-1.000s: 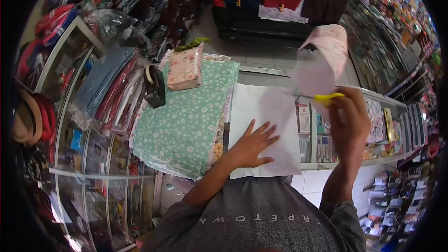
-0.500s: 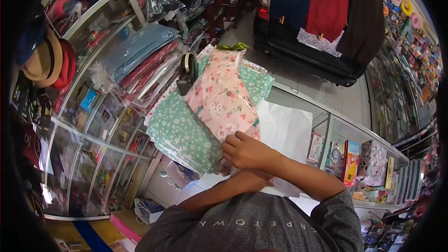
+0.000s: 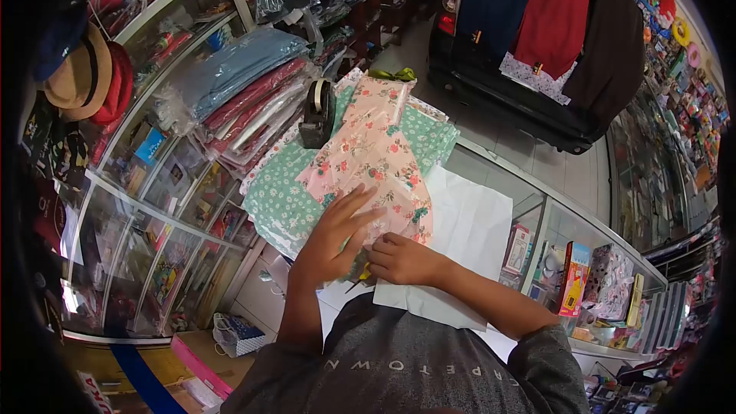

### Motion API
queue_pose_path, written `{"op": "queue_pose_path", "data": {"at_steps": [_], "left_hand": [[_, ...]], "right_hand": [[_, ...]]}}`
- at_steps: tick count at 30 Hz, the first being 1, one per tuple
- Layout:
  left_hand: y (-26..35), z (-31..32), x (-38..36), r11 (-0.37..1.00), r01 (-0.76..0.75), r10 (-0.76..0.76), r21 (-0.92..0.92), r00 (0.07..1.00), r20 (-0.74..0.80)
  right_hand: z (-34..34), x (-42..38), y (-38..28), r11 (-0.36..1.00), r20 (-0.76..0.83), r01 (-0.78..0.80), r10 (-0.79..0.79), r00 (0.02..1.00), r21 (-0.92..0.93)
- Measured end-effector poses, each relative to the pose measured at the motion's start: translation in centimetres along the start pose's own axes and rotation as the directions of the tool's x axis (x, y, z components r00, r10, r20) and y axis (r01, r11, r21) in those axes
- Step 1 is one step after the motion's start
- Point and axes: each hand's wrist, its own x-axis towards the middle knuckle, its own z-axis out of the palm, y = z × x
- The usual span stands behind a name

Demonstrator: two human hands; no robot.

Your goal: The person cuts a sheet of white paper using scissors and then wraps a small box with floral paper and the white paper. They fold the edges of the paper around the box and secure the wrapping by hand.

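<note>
A pink floral sheet of wrapping paper [image 3: 376, 146], narrow at the far end and wide near me, lies over green daisy-print sheets [image 3: 280, 203]. My left hand [image 3: 337, 238] is open, its fingers spread over the near left part of the pink paper. Beside it, my right hand [image 3: 406, 261] is closed, fingers curled at the paper's near edge; the exact grip is partly hidden. Below my hands, yellow-handled scissors [image 3: 363, 276] show in part. A black tape dispenser [image 3: 316, 119] stands on the left side of the sheets.
White paper [image 3: 468, 222] lies to the right on the glass counter [image 3: 563, 211]. Plastic-wrapped clothes [image 3: 245, 84] are stacked at left on a glass display case [image 3: 146, 222]. Beyond the counter is a black vehicle-like stand [image 3: 491, 92] draped with trousers [image 3: 552, 15].
My left hand has come out from under my right forearm and spread over the pink paper. The right hand stays at the near edge. The scissors have come into sight.
</note>
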Motion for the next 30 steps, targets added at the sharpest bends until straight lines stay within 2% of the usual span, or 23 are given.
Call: {"op": "queue_pose_path", "data": {"at_steps": [1, 3, 5, 7, 8, 9, 11, 12, 13, 15, 16, 18, 19, 21, 22, 23, 25, 27, 28, 29, 30], "left_hand": [[-1.3, 0.9, -0.3, 1.0, -0.002, 0.002, 0.006, 1.0, -0.005], [-4.3, 3.2, -1.2, 0.901, 0.251, -0.322, 0.355, 0.934, 0.156], [-4.3, 2.9, -1.9, 0.892, 0.298, -0.375, 0.34, 0.908, 0.187], [-3.5, 2.7, -2.5, 0.851, 0.395, -0.472, 0.346, 0.865, 0.174], [-3.4, 3.0, -2.9, 0.832, 0.421, -0.49, 0.362, 0.863, 0.124], [-3.0, 3.2, -2.7, 0.832, 0.421, -0.492, 0.361, 0.861, 0.129], [-2.3, 3.2, -2.0, 0.816, 0.418, -0.481, 0.399, 0.874, 0.068], [-2.6, 3.4, -1.9, 0.876, 0.321, -0.361, 0.359, 0.931, 0.049], [-3.2, 3.7, -1.8, 0.875, 0.321, -0.363, 0.362, 0.931, 0.051], [-4.6, 4.3, -1.8, 0.921, 0.21, -0.275, 0.328, 0.947, 0.168], [-4.8, 4.3, -1.9, 0.893, 0.247, -0.337, 0.375, 0.921, 0.194], [-4.6, 4.2, -2.4, 0.886, 0.284, -0.369, 0.365, 0.91, 0.187], [-4.1, 4.0, -2.5, 0.877, 0.324, -0.405, 0.354, 0.896, 0.184], [-3.3, 3.5, -2.9, 0.857, 0.339, -0.436, 0.389, 0.879, 0.194], [-3.0, 3.3, -2.9, 0.817, 0.387, -0.499, 0.427, 0.846, 0.189], [-2.9, 3.1, -3.0, 0.774, 0.431, -0.558, 0.465, 0.81, 0.179], [-2.9, 2.9, -2.9, 0.75, 0.442, -0.588, 0.492, 0.786, 0.19], [-2.7, 2.9, -2.9, 0.789, 0.39, -0.492, 0.474, 0.864, 0.108], [-2.7, 2.8, -2.9, 0.787, 0.391, -0.495, 0.476, 0.862, 0.109], [-2.8, 2.6, -2.7, 0.844, 0.337, -0.439, 0.418, 0.881, 0.177], [-2.9, 2.5, -2.5, 0.893, 0.28, -0.376, 0.353, 0.895, 0.241]], "right_hand": [[-0.2, 0.1, -0.2, 1.0, -0.003, 0.006, -0.006, 1.0, -0.004], [-0.6, 0.2, -0.3, 0.989, 0.024, -0.043, 0.04, 0.999, 0.141], [-1.9, 0.2, -0.2, 0.976, 0.045, -0.074, 0.066, 0.997, 0.206], [-3.2, 0.1, -0.1, 0.853, -0.035, -0.156, 0.2, 0.979, 0.498], [-3.1, -0.2, 0.1, 0.804, -0.042, -0.2, 0.268, 0.963, 0.559], [-3.2, -0.4, 0.1, 0.802, -0.041, -0.203, 0.272, 0.961, 0.562], [-3.7, -0.3, 0.0, 0.579, 0.032, -0.303, 0.429, 0.903, 0.757], [-4.4, -0.3, -0.2, 0.504, 0.136, -0.378, 0.452, 0.882, 0.776], [-4.6, -0.2, -0.2, 0.503, 0.134, -0.376, 0.452, 0.882, 0.778], [-4.9, 0.0, -0.2, 0.325, 0.206, -0.368, 0.439, 0.875, 0.871], [-5.4, 0.2, -0.1, 0.326, 0.205, -0.368, 0.439, 0.875, 0.871], [-6.2, 0.5, 0.2, 0.227, 0.173, -0.298, 0.447, 0.878, 0.927], [-6.1, 0.2, 0.4, 0.226, 0.174, -0.299, 0.446, 0.878, 0.927], [-5.5, -0.6, 0.8, 0.006, 0.221, -0.273, 0.57, 0.792, 0.962], [-5.3, -0.6, 1.0, -0.071, 0.188, -0.183, 0.611, 0.769, 0.98], [-5.6, -0.6, 1.3, -0.16, 0.226, -0.16, 0.668, 0.709, 0.974], [-6.4, -0.1, 2.0, -0.125, 0.193, -0.158, 0.805, 0.561, 0.979], [-6.3, -0.1, 2.8, 0.012, 0.088, -0.244, 0.914, 0.396, 0.97], [-5.9, -0.7, 3.4, -0.036, 0.143, -0.329, 0.941, 0.306, 0.944], [-5.0, -1.1, 3.5, -0.007, 0.104, -0.435, 0.974, 0.199, 0.9], [-4.3, -1.5, 3.7, -0.102, 0.195, -0.469, 0.969, 0.153, 0.877]]}}
